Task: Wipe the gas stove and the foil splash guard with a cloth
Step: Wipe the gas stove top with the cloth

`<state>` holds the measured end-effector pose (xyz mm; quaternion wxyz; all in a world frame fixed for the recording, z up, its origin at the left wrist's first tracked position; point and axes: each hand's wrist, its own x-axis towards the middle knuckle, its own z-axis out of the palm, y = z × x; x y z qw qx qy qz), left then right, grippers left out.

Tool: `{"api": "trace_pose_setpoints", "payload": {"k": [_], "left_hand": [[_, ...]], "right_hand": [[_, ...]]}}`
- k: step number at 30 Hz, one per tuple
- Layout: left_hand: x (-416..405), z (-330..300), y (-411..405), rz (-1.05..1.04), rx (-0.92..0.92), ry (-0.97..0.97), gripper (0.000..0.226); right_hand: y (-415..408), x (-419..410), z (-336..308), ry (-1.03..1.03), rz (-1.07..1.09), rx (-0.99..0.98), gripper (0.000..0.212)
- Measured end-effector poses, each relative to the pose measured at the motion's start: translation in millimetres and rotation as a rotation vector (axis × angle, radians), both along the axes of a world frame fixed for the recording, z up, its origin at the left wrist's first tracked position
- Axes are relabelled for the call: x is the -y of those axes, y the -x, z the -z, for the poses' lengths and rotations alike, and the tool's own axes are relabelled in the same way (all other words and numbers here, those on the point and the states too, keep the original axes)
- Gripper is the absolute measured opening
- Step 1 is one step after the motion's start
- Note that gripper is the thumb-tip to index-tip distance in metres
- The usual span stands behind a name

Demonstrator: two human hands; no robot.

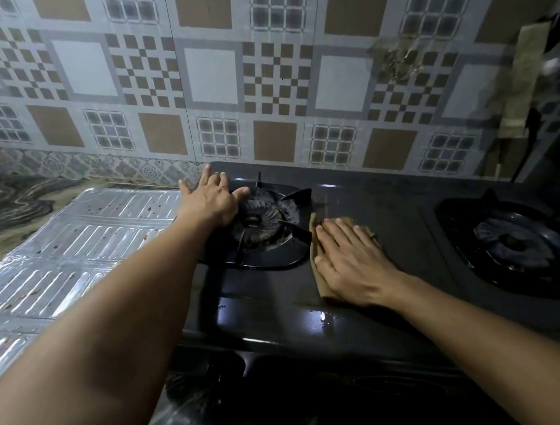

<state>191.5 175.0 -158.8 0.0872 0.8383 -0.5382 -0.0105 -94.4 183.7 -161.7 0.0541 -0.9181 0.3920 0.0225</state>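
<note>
A black two-burner gas stove (389, 199) fills the middle of the head view. My right hand (350, 260) lies flat, fingers straight, pressing a tan cloth (318, 263) onto the stove top between the two burners. My left hand (211, 198) rests with fingers spread on the far left corner of the stove, its thumb over the left burner (265, 220). A silver foil splash guard (71, 237), spotted with brown stains, lies flat on the counter left of the stove.
The right burner (518, 242) sits near the right edge. A patterned tile wall (260, 78) rises just behind the stove, with a torn, stained patch (397, 56) at upper right. A marbled counter (7, 205) shows beyond the foil. Dark stove knobs (218, 370) face the front.
</note>
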Motion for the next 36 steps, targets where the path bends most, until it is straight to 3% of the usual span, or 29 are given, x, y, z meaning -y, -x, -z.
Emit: {"api": "trace_pose_setpoints", "payload": {"k": [3, 6, 8, 11, 16, 22, 25, 28, 31, 34, 36], "left_hand": [[0, 3, -1, 0.006, -0.032, 0.019, 0.083], [-7, 1, 0, 0.027, -0.073, 0.158, 0.077], [-15, -3, 2, 0.044, -0.102, 0.305, 0.066], [-30, -15, 3, 0.045, -0.005, 0.419, 0.046], [-67, -39, -8, 0.009, -0.063, 0.26, 0.026], [-101, -38, -14, -0.067, -0.233, 0.211, 0.033], [-128, -33, -18, -0.203, -0.533, 0.144, 0.046], [-162, -24, -32, -0.411, -1.126, 0.015, 0.061], [-192, -7, -45, -0.468, -1.512, 0.037, 0.074], [-212, 10, -48, -0.445, -1.742, 0.172, 0.063], [-224, 23, -45, -0.402, -1.809, 0.228, 0.041]], "right_hand": [[9, -34, 3, 0.012, -0.018, 0.007, 0.078], [14, -53, 2, 0.023, -0.065, 0.026, 0.09], [20, -68, 3, 0.009, -0.129, 0.03, 0.085], [27, -88, 9, 0.09, -0.22, 0.037, 0.079], [21, -93, 11, 0.143, -0.283, 0.021, 0.082], [-38, -102, 9, 0.172, -0.488, 0.007, 0.078], [-75, -109, 7, 0.172, -0.525, 0.016, 0.082], [-105, -114, 7, 0.153, -0.536, 0.023, 0.079], [-125, -116, 6, 0.113, -0.533, 0.0, 0.073], [-133, -116, 4, 0.115, -0.529, 0.001, 0.072], [-128, -117, 6, 0.105, -0.541, -0.01, 0.074]]}}
